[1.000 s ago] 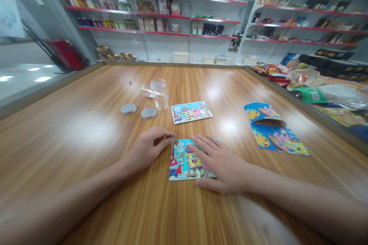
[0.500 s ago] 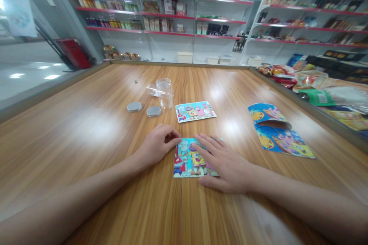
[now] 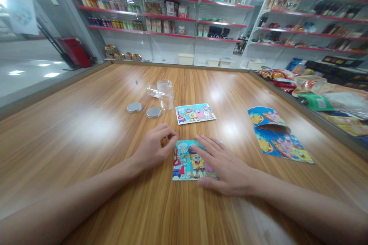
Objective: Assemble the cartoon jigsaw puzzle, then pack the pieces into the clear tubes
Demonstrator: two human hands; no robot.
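Observation:
A cartoon picture card [image 3: 184,162] lies flat on the wooden table in front of me. My right hand [image 3: 222,166] rests on its right part, palm down with fingers spread, and hides that side of the picture. At the card's upper left corner is my left hand [image 3: 158,145], its thumb and index fingertips pinched together. Anything between those fingertips is too small to make out. Just beyond the hands lies a similar cartoon card [image 3: 196,114], its edges slightly lifted.
Left of the far card stand a clear plastic jar [image 3: 165,95] and another clear jar lying down [image 3: 152,91]. Two silver lids [image 3: 153,112] are nearby. On the right lie blue cartoon sheets [image 3: 283,145], one curled. Snack bags [image 3: 319,101] line the right side; stocked shelves [image 3: 169,17] stand behind.
My left hand has drawn slightly left, off the card's corner, with its fingertips still together. My right hand stays on the card. The view has tilted up a little.

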